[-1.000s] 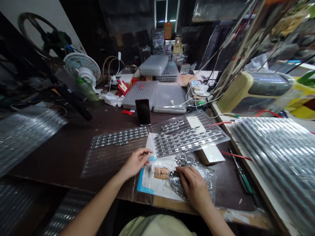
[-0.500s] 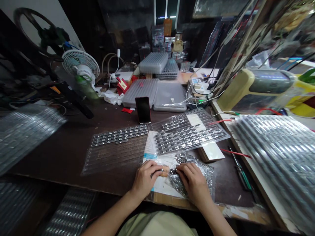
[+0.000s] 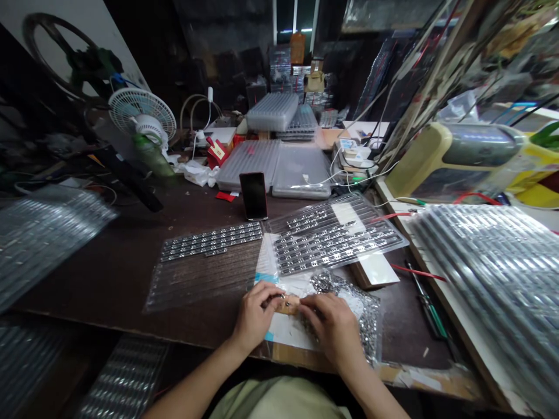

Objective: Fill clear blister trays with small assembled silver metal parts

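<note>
At the near edge of the desk (image 3: 109, 273), both hands now meet over a small tan block (image 3: 290, 304) lying on a white sheet (image 3: 288, 329) with a blue border. A second ago the left hand (image 3: 255, 314) was out by the clear trays, fingers pinched on something tiny; it has come back and now curls around the block's left end. The right hand (image 3: 332, 326) has slid leftward off the heap of small metal parts (image 3: 367, 326) and pinches at the block's right end. Whether either hand holds a loose part is too small to tell. Judging from that, one part has been fetched and the work has shifted to the block itself.

The heap is shiny, crinkled-looking and silver, spread on clear film just right of the block. Beyond it lie two thin, transparent blister trays: the left tray (image 3: 205, 262), ridged in rows, has only its far rows filled with small dark metal pieces; the right tray (image 3: 336, 235) is mostly filled. A dark, glossy phone (image 3: 254, 195) stands upright behind them.
</note>
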{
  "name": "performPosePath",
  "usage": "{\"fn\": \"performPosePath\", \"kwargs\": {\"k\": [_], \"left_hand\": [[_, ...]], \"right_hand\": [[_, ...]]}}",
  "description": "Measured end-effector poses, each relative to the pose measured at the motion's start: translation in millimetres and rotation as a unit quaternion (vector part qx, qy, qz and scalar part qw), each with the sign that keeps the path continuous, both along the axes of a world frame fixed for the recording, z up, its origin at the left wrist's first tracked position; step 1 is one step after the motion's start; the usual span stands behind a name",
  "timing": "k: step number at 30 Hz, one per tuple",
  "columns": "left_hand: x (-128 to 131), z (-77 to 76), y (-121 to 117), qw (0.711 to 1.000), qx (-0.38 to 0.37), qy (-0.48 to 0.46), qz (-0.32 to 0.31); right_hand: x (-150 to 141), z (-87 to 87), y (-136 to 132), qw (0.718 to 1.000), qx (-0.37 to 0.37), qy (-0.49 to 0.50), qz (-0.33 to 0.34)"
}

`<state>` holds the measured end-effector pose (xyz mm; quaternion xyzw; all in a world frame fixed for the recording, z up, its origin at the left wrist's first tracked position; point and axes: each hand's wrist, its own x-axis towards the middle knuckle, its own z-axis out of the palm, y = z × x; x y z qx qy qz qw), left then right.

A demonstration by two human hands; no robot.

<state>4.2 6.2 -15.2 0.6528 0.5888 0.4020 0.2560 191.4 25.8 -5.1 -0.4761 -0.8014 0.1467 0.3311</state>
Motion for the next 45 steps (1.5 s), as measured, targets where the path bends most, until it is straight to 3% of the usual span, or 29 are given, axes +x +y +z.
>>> {"fn": "performPosePath", "kwargs": {"k": [5,12,16,22,30,45], "left_hand": [[-4.2,-2.9,3.8,0.998,-0.016,-0.063,0.027],[-2.5,-5.1,3.7,0.998,-0.023,-0.064,0.017],[-4.2,-5.1,3.9,0.997,-0.030,-0.067,0.017],[1.1,2.1,8.9,0.999,-0.033,-0.037,0.006],[21.9,-0.4,5.4,0.995,0.026,0.077,-0.061],[23.0,-5.0,3.4,0.995,0.035,0.055,-0.078]], "right_hand": [[-24.1,-5.1,0.5,0.999,-0.004,-0.034,0.012],[-27.1,-10.1,0.5,0.997,0.007,-0.074,0.011],[-11.3,-9.3,2.2,0.993,0.022,-0.112,0.022],[26.6,-10.4,6.6,0.975,0.093,-0.178,0.093],[24.9,-9.0,5.0,0.989,0.072,-0.114,0.063],[26.6,-11.0,4.0,0.995,0.054,-0.072,0.051]]}}
